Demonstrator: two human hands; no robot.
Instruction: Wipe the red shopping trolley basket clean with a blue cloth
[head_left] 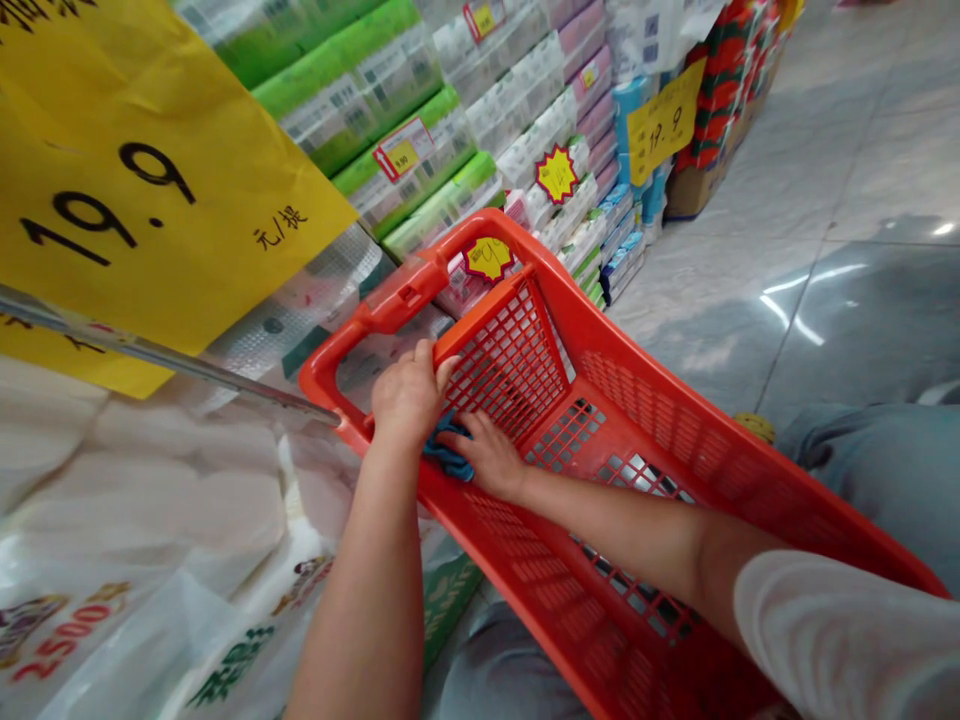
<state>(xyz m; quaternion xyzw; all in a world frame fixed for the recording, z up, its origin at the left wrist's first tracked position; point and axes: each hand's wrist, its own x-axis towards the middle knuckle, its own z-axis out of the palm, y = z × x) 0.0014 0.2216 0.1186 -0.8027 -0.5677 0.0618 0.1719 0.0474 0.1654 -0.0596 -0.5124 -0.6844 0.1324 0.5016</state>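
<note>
– Where's the blue cloth (453, 466)?
– Near the centre of the frame, against the inside of the red basket (645, 392), under the right hand (491, 455).
– How are those fingers?
– Bent, holding the cloth.
– And the left hand (406, 394)?
– Just left of centre, curled over the basket's edge, gripping it, near the cloth.
– What's around them?
– A yellow sign (97, 190) reading 19.9 at upper left, stacked packs (375, 85) at top centre, grey floor (847, 180) at upper right.

Grid-patterned red basket (645, 400), blue cloth (450, 462), black-on-yellow price sign (199, 245), green-and-white packages (349, 95), grey marbled floor (750, 260)
</note>
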